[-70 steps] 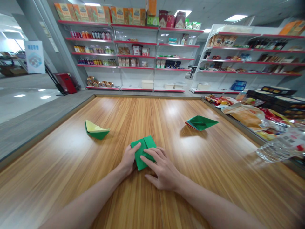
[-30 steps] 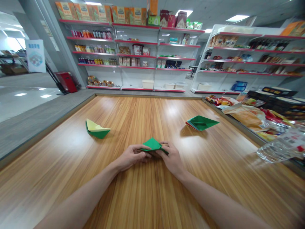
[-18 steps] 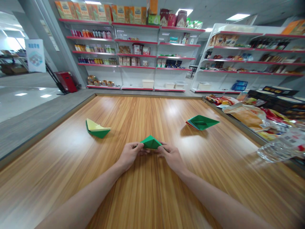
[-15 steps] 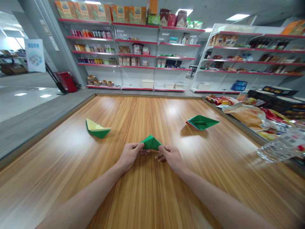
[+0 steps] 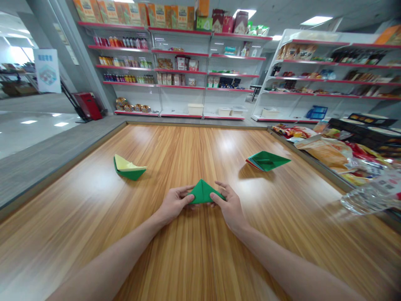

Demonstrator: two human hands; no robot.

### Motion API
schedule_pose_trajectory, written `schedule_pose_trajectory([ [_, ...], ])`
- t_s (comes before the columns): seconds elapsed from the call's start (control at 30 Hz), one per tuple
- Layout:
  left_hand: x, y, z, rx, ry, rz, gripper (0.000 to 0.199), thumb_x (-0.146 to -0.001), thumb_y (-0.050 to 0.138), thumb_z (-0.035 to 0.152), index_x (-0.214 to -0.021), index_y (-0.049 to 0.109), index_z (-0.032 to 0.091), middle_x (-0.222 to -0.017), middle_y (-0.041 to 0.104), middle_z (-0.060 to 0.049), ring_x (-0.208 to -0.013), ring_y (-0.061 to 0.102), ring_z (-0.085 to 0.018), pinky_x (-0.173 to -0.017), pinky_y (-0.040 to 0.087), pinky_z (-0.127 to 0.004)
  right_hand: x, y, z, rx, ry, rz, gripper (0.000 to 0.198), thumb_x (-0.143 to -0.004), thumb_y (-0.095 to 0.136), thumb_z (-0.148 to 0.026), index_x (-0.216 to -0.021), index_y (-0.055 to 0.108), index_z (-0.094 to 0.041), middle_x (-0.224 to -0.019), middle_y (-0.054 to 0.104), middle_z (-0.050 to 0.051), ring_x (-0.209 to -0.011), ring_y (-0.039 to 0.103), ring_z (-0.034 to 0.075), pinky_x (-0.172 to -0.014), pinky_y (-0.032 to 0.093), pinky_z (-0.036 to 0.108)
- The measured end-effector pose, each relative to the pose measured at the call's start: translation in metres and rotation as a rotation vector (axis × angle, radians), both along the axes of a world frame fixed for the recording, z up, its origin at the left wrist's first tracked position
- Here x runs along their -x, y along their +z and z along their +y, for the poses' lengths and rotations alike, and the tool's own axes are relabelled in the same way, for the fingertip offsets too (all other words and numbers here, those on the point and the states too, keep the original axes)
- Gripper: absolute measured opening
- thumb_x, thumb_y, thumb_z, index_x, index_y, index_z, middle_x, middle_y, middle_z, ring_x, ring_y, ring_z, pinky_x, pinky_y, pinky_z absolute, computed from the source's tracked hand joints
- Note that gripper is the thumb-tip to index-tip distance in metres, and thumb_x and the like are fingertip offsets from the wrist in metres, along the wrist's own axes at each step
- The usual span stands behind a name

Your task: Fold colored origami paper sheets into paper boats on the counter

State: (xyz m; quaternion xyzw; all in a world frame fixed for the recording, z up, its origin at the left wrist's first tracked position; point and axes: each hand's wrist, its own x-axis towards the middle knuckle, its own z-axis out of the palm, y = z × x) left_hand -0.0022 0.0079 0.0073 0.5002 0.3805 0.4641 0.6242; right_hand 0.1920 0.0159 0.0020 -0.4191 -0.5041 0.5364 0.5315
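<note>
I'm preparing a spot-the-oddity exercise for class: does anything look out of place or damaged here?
The right side looks untidy: packets lie jumbled, and a clear plastic item seems to straddle the edge of the table. No tear shows in the green folded paper held by left hand and right hand.

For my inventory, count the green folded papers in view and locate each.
3: the held paper, between left hand and right hand; the yellow-lined paper, to the left on the table; the layered paper, to the right. Its layers may hide more.
</note>
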Motion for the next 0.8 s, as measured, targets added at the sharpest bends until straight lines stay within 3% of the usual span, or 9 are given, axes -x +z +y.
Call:
schedule_pose_trajectory([
  [0.1,-0.003,0.0,-0.005,-0.141,0.044,0.149,0.058,-0.082,0.061,0.033,-0.137,0.046,0.021,-0.083,0.068,-0.007,-0.064,0.064,-0.018,-0.057,0.052,-0.027,-0.002,-0.001,0.002,0.035,0.03,0.015,0.038,-0.073,0.072,-0.037,-0.102,0.061,-0.015,-0.079,0.07,0.004,-0.058,0.064,0.015,-0.051,0.048,0.025],
  [0.23,-0.007,-0.001,-0.01,-0.457,0.155,0.461,0.049,-0.088,0.05,0.026,-0.137,0.046,0.029,-0.117,0.055,-0.011,-0.094,0.059,-0.021,-0.08,0.051,-0.033,-0.004,-0.005,0.005,0.073,0.068,0.019,0.033,-0.073,0.072,-0.036,-0.096,0.065,-0.014,-0.077,0.07,0.005,-0.057,0.063,0.014,-0.049,0.046,0.023],
  [0.37,-0.01,-0.005,-0.014,-0.644,0.072,0.659,0.045,-0.09,0.048,0.025,-0.134,0.049,0.029,-0.142,0.034,-0.012,-0.11,0.053,-0.025,-0.095,0.044,-0.042,-0.003,-0.006,0.003,0.112,0.055,0.058,0.038,-0.07,0.074,-0.036,-0.1,0.065,-0.014,-0.073,0.068,0.003,-0.056,0.061,0.014,-0.05,0.048,0.025],
  [0.47,-0.013,-0.006,-0.016,-0.644,0.052,0.646,0.053,-0.089,0.051,0.028,-0.141,0.039,0.024,-0.152,0.023,-0.012,-0.135,0.031,-0.03,-0.109,0.03,-0.046,0.0,-0.002,-0.003,0.057,0.011,0.085,0.038,-0.071,0.074,-0.035,-0.104,0.064,-0.017,-0.079,0.068,0.003,-0.061,0.061,0.014,-0.059,0.052,0.028],
  [0.53,-0.015,-0.007,-0.017,-0.608,0.047,0.604,0.057,-0.09,0.05,0.029,-0.144,0.033,0.022,-0.153,0.024,-0.012,-0.14,0.021,-0.028,-0.113,0.023,-0.046,0.002,0.002,-0.007,-0.022,0.039,0.022,0.036,-0.075,0.071,-0.034,-0.106,0.065,-0.017,-0.088,0.069,0.005,-0.072,0.064,0.016,-0.07,0.053,0.03],
  [0.67,-0.015,-0.008,-0.016,-0.564,0.007,0.526,0.058,-0.09,0.05,0.03,-0.144,0.031,0.021,-0.151,0.029,-0.01,-0.14,0.023,-0.026,-0.115,0.02,-0.043,0.004,0.009,-0.013,-0.148,0.108,-0.143,0.037,-0.081,0.063,-0.032,-0.116,0.062,-0.021,-0.107,0.066,0.006,-0.098,0.062,0.021,-0.088,0.05,0.036],
  [0.8,-0.015,-0.01,-0.015,-0.557,-0.042,0.543,0.06,-0.091,0.049,0.03,-0.146,0.027,0.021,-0.152,0.027,-0.008,-0.14,0.02,-0.025,-0.116,0.02,-0.045,0.004,0.011,-0.014,-0.274,0.122,-0.282,0.029,-0.081,0.063,-0.029,-0.109,0.067,-0.022,-0.109,0.063,0.006,-0.106,0.058,0.022,-0.096,0.045,0.037],
])
